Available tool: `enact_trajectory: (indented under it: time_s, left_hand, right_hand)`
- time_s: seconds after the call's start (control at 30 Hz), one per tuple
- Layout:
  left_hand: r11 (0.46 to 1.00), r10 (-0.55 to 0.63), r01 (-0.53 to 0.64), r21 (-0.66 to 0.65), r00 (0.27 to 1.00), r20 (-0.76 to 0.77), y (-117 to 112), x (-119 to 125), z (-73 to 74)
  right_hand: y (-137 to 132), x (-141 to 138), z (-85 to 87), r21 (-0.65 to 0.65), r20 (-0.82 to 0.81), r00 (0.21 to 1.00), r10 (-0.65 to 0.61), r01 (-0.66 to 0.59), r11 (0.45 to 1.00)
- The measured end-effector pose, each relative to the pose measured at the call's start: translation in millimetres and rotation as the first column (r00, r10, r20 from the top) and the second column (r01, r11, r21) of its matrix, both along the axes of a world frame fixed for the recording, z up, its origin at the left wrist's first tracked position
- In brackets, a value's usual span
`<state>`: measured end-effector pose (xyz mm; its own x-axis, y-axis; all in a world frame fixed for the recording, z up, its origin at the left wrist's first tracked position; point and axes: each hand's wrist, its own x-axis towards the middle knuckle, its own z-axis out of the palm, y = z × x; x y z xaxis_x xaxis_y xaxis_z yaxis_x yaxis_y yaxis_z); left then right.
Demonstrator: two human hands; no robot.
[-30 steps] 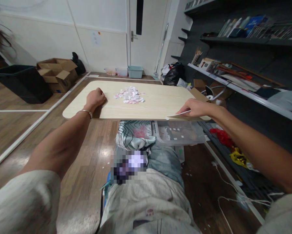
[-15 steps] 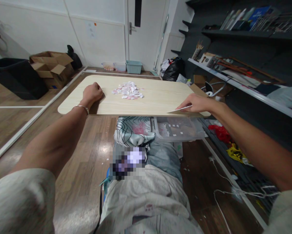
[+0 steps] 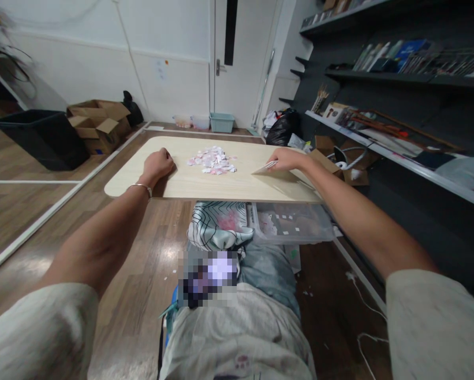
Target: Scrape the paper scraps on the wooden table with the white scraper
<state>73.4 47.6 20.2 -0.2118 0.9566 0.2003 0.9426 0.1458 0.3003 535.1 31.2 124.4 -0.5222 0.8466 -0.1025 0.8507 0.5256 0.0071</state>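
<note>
My left hand (image 3: 158,164) rests on the left part of a pale wooden board (image 3: 193,189), its fingers curled into a loose fist. I see nothing in it, though its palm side is hidden. To its right lies a loose heap of small torn paper scraps (image 3: 213,160), white with pinkish patches. My right hand (image 3: 286,159) is closed on a thin, flat white card (image 3: 265,167), pinched at its right end. The card is tilted just above the board, to the right of the heap and apart from it.
Below the board's front edge are a clear plastic box (image 3: 311,232) with white bits and a patterned cloth (image 3: 205,224). A black bin (image 3: 42,140) and cardboard boxes (image 3: 98,124) stand at left. Dark shelves (image 3: 379,111) line the right side.
My right hand has moved left and away from me with the card, from the board's front right edge towards the heap. My left hand stays in place; the camera view has tilted slightly.
</note>
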Motion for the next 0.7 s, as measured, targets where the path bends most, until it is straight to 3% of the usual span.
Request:
enact_trajectory:
  time_s: [0.07, 0.2, 0.37, 0.57, 0.7]
  left_hand:
    - [1.0, -0.017, 0.017, -0.001, 1.0, -0.012, -1.6, 1.0, 0.7]
    - [0.999, -0.042, 0.042, 0.009, 0.999, -0.011, -1.6, 0.3, -0.5]
    - [0.998, -0.054, 0.053, 0.021, 0.998, 0.016, 1.8, -1.5, -4.0]
    - [0.999, -0.051, 0.051, 0.016, 0.998, 0.02, 4.9, -2.7, -5.8]
    - [0.999, -0.05, 0.049, 0.019, 0.998, 0.031, 7.3, -4.7, -7.0]
  right_hand:
    - [3.9, -15.6, 9.0, -0.027, 0.037, 0.994, -0.1, 0.101, 0.995]
    - [-2.2, -41.0, 21.5, -0.042, 0.112, 0.985, -0.135, 0.141, 0.989]
    - [-7.0, -51.1, 23.9, -0.048, 0.137, 0.988, -0.065, 0.072, 0.996]
    - [7.5, -61.8, 27.7, -0.105, -0.007, 1.0, -0.008, 0.007, 0.994]
    - [10.6, -75.7, 25.0, -0.103, -0.004, 0.999, 0.032, -0.032, 0.994]
